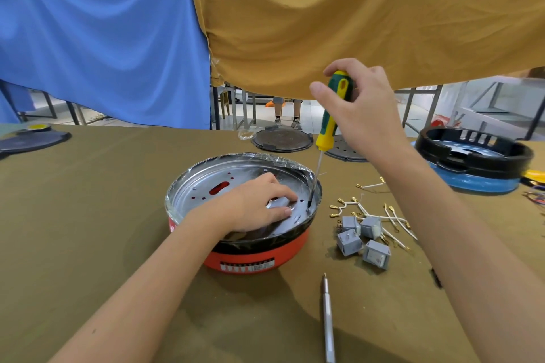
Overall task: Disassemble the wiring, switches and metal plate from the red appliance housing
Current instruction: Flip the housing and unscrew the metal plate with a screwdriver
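At the right-hand edge of the round silver metal plate (206,194), the dark tip of the green-and-yellow-handled screwdriver (327,127) was planted on what looked like a screw near the rim, and that contact was what the next turn hung on. The tool's long axis ran steeply from the tip up and slightly right to the handle, which the right hand (365,109) gripped near the top, fingers curled round it and thumb out to the left. The right hand was the working one; the left hand (259,206) lay flat just left of the tip, fingers fairly straight and pressing down on the plate to steady it. The plate sat inside the red round plastic appliance housing (256,256), near the middle of the olive-brown cloth-covered table (88,215), with a black band and crinkled clear film round the rim. To the right of the housing lay four small grey rocker switches (362,237) in a cluster, already out, and beside them a tangle of short white wires with brass terminals (380,216); their number could not be told for sure. One slim silver pen-shaped driver (328,318) lay nearer, pointing away. Farther off sat two dark round discs (281,138) and, far right, one black-and-blue housing (474,156). Judging by that, only the plate remained.
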A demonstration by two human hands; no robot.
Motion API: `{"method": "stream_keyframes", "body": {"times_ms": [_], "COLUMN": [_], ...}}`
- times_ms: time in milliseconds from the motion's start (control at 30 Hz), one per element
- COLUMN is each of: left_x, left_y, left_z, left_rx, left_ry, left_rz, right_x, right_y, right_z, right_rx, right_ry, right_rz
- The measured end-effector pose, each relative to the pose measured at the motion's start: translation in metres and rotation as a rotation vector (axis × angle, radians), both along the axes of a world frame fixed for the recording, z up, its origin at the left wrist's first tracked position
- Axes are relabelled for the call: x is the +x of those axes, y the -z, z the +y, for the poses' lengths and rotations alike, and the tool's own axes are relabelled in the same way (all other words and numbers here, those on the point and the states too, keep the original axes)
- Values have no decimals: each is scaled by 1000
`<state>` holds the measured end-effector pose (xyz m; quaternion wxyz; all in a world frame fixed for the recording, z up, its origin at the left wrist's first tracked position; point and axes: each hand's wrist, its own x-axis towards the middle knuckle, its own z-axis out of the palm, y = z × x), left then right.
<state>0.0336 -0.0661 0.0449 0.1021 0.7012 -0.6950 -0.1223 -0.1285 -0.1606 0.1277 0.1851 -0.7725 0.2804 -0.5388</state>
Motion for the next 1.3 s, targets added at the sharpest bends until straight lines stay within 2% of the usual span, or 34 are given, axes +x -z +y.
{"method": "stream_keyframes", "body": {"times_ms": [100, 233, 333, 433, 600, 700, 867, 1000, 1300], "left_x": [1, 1, 3, 3, -11, -9, -6, -6, -5], "left_y": [-2, -10, -22, -36, -36, -30, -23, -20, -18], "left_z": [-1, -3, -4, -13, -36, -42, -47, -48, -48], "left_rx": [4, 58, 146, 196, 143, 90, 54, 48, 50], "left_ry": [-4, 13, 49, 52, 98, 126, 159, 186, 181], "left_rz": [-3, -49, -96, -59, -20, 9, 40, 55, 116], "right_x": [-2, -3, 0, -1, -3, -2, -1, -4, -4], "right_y": [-3, -4, -2, -3, -7, -4, -5, -6, -6], "right_z": [0, 1, 4, 2, -1, 1, -3, -5, 0], "right_rx": [0, 81, 34, 1, 68, 40, -8, 64, 31], "right_ry": [19, -53, -56, -18, -39, -82, -10, -31, -16], "right_rz": [23, -82, -16, 0, -65, -12, 22, -58, -22]}}
